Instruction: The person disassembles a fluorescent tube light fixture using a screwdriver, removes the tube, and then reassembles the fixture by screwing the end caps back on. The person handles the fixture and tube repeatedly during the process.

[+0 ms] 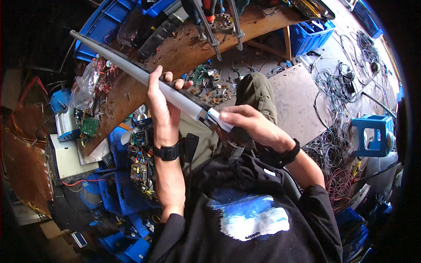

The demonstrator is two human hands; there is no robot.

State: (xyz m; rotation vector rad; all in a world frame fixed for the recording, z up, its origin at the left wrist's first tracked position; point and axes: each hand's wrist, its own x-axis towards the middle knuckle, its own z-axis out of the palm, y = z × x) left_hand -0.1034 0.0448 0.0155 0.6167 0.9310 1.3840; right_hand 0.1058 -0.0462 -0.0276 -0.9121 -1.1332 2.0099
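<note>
Long white bar [179, 97], in one long run, held up off the wooden bench [261, 24]; it slants from the far left down to the near right, in front of the person's body.

Stage, judged from its condition: picking up is done, and the body looks whole along its visible length, with a dark strip down its far edge. At the near end a dark gap breaks the white surface, and past it sits a pale end section [215, 119] with blue lines. Whether that section is loose or fixed, cannot tell. Handling at this end appears unfinished: nothing shows the bar set down, and both hands are on it.

Left hand [162, 104]: curled round the bar partway along, thumb on the near-left side, fingertips coming over the far side; grip looks firm. Right hand [258, 127]: at the near right end, a digit laid on the pale end section; the other fingers are out of sight, so cannot tell how far they close or whether they hold anything more.

Position: bar crosses the left hand's grasp and ends beneath the right. Its far tip reaches over a blue tray [98, 28], well apart from both hands.
</note>
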